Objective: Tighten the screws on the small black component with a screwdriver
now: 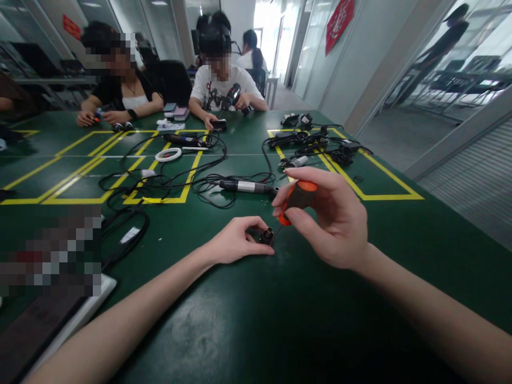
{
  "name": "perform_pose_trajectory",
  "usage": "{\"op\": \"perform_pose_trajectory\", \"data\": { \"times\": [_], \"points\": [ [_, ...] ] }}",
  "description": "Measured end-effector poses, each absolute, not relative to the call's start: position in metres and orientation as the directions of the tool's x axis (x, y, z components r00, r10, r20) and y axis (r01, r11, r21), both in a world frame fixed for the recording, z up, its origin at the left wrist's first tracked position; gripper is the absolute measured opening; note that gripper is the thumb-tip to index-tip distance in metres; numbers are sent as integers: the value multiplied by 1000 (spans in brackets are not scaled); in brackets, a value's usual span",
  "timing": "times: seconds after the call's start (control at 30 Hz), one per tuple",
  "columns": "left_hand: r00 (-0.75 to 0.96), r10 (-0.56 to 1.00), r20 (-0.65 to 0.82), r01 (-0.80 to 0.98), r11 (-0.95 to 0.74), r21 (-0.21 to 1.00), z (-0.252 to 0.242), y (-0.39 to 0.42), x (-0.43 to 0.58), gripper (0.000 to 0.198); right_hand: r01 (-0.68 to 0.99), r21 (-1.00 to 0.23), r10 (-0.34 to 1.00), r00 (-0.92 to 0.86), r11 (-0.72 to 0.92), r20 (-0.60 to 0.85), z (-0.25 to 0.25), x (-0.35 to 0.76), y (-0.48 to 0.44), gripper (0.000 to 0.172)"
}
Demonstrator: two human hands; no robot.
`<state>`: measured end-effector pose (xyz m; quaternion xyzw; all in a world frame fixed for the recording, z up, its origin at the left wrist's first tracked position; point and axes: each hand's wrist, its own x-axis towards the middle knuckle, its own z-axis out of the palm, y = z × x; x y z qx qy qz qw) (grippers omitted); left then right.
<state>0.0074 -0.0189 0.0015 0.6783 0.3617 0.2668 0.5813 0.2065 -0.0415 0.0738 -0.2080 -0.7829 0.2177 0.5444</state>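
Observation:
My left hand [240,240] rests at the middle of the green table, its thumb and fingers closed around a small black cylindrical part [266,236]. In my right hand [334,221] is a screwdriver [301,201] with an orange and dark handle. Its thin shaft slants down and left toward the black part. Whether the tip touches the part or sits in a screw, I cannot tell. Just beyond my hands lies a black pen-shaped electric tool [246,186] with a silver band and a coiled cable.
Black cables [160,176] sprawl over the yellow-taped left half of the table [224,309]. A white ring of tape [168,154] lies there. More tools and adapters [298,140] sit at the back right. Across the table, a person [228,85] holds a power drill [232,96]; another person sits left.

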Motion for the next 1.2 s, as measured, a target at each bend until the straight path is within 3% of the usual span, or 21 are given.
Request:
{"op": "perform_pose_trajectory", "data": {
  "times": [0.5,0.8,1.1,1.2],
  "points": [
    [628,778,0,218,-176,960,-2,-19,5,38,82,-562,556,-320,823,767,75,204,-43,48],
    [643,766,17,209,-197,958,-4,-17,5,36,173,-538,565,-282,825,775,73,205,-40,49],
    [641,747,176,262,-429,864,-1,-17,5,30,155,-576,595,-254,803,762,71,202,-39,56],
    [616,775,139,231,-347,909,-2,-17,7,39,128,-588,599,-252,799,760,71,202,-40,57]
  ]
}}
